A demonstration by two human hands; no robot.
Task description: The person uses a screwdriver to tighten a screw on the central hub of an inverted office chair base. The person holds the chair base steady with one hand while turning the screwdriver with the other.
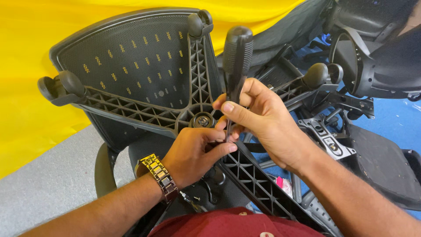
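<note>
An upturned black office chair base (pixel 144 109), its star of ribbed legs ending in casters, fills the view so its hub (pixel 201 120) faces up at centre. The right hand (pixel 258 120) is clamped round a black-handled screwdriver (pixel 237 57) held upright, handle at twelve o'clock; at seven o'clock of it, the left hand (pixel 193 153) pinches the shaft low down, seemingly to steady the tip

Bright, even light, soft shadows, sharp focus throughout, with wide-angle bending at the edges.
</note>
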